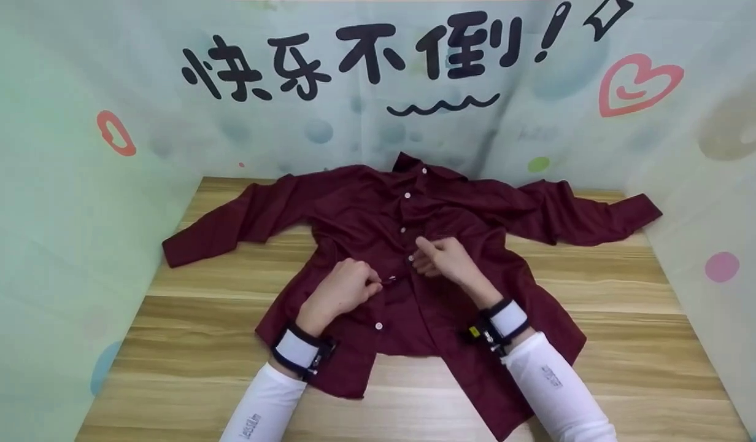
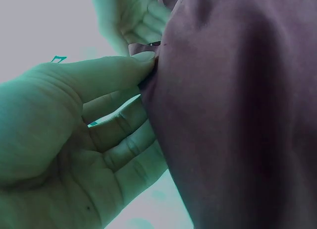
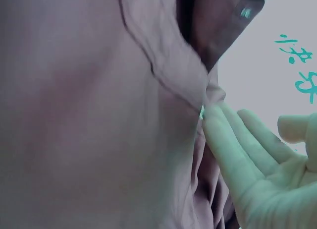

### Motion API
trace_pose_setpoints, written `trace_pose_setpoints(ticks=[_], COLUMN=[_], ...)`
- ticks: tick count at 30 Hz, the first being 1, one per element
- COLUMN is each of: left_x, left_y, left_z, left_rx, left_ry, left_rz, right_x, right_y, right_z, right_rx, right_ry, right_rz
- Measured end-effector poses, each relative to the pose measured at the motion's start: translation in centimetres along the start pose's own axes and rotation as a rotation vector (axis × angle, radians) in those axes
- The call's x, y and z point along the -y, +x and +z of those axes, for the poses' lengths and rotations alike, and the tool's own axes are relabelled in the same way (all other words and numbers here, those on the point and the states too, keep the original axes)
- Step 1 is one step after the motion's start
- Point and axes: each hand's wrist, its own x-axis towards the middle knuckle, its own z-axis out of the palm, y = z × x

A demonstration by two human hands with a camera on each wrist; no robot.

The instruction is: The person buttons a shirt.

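A dark red button-up shirt (image 1: 359,202) lies front up, its sleeves spread to both sides and its lower front parted. My left hand (image 1: 344,287) pinches the left front edge between thumb and fingers, beside a white button (image 1: 391,279); the left wrist view shows the cloth (image 2: 213,105) under the thumb tip. At the opposite front edge is my right hand (image 1: 447,259). Its fingers (image 3: 233,144) are extended with their tips at the shirt edge, and the thumb stands apart from the cloth. Another button (image 1: 378,326) shows lower on the left front.
The shirt rests on a wood-grain table (image 1: 605,294). Printed fabric walls (image 1: 353,135) enclose it at the back and both sides. The right cuff (image 1: 648,209) reaches the right wall, and the left cuff (image 1: 178,248) lies near the left one.
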Motion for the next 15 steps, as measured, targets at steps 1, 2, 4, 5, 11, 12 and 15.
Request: trace_pose_setpoints(ticks=[1, 2, 4, 5, 11, 12, 15], left_x=[0.0, 0.0, 0.0, -0.1, -0.2, -0.3, -0.4], left_y=[0.0, 0.0, 0.1, 0.1, 0.1, 0.1, 0.2], left_z=[0.0, 0.0, 0.0, 0.0, 0.0, 0.0, 0.3], left_rx=[0.001, 0.001, 0.003, 0.003, 0.004, 0.005, 0.033], left_ry=[0.001, 0.001, 0.004, 0.007, 0.007, 0.002, 0.001], left_rz=[-0.005, -0.01, -0.02, -0.023, -0.003, 0.01, 0.059], right_x=[-0.1, -0.3, -0.4, -0.5, -0.9, -1.0, -1.3], right_y=[-0.4, -0.7, -1.2, -1.4, -1.5, -1.4, -1.3], right_z=[0.1, 0.3, 0.5, 0.7, 2.0, 2.2, 2.7], right_rx=[0.037, 0.078, 0.153, 0.186, 0.261, 0.256, 0.239], right_ry=[0.026, 0.041, 0.045, 0.046, 0.123, 0.157, 0.272], right_rz=[0.028, 0.05, 0.081, 0.094, 0.151, 0.159, 0.171])
